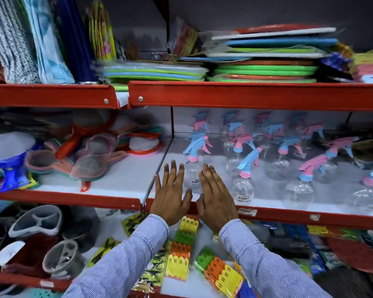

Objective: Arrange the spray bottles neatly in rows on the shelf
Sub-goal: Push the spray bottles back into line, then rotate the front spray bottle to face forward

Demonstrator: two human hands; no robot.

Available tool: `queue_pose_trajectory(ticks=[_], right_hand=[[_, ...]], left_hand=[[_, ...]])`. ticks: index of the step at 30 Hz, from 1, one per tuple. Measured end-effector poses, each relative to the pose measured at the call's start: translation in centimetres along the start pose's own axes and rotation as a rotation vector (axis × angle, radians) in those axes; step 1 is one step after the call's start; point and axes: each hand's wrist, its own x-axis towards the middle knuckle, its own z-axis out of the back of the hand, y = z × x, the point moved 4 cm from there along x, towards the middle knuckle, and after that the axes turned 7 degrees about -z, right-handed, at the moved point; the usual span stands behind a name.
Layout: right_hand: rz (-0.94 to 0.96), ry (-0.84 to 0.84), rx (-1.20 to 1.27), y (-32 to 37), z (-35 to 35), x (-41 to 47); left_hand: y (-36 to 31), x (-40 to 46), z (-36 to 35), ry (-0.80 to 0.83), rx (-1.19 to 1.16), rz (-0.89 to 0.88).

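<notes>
- Clear plastic spray bottles (274,155) with pink and blue tops stand on the middle shelf (267,215), in the right part, in loose rows that go back to the wall.
- Closest to the hands is the front-left bottle (192,168) — it stands upright near the shelf's left end, with a blue trigger and a pink collar.
- Left hand (170,190) is flat, with its fingers spread wide, on the left of that bottle.
- Right hand (215,194) is flat too, fingers spread, on the bottle's right side. Neither hand is holding anything, and I cannot tell if they touch the bottle.
- What could go wrong: the bottles look empty and light, so a quick push may tip this one over.
- If it falls to the right, it could hit the next bottle (244,179) just beside it — then more may fall like dominoes.
- Some triggers point different ways and sit close together, so they could catch on each other when slid.
- The front bottles stand near the red shelf edge, so a pull toward the person could drop one onto the clip packs (181,250) below.
</notes>
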Motion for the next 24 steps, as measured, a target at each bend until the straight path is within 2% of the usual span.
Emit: queue_pose_trajectory(ticks=[4,11,14,24], right_hand=[[-0.229,0.028,0.159,-0.2,-1.7,2.3],[-0.609,0.223,0.503,-1.4,-2.6,5.0],[-0.623,0.243,0.578,-1.5,-2.8,5.3],[-0.546,0.238,0.572,-2.2,-2.0,3.2]], left_hand=[[1.4,1.6,-0.8,0.078,-0.18,-0.006],[1.8,3.4,-0.9,0.105,-0.523,0.08],[1.6,3.4,-0.4,0.058,-0.599,0.079],[1.1,1.3,0.6,0.01,-0.638,0.151]])
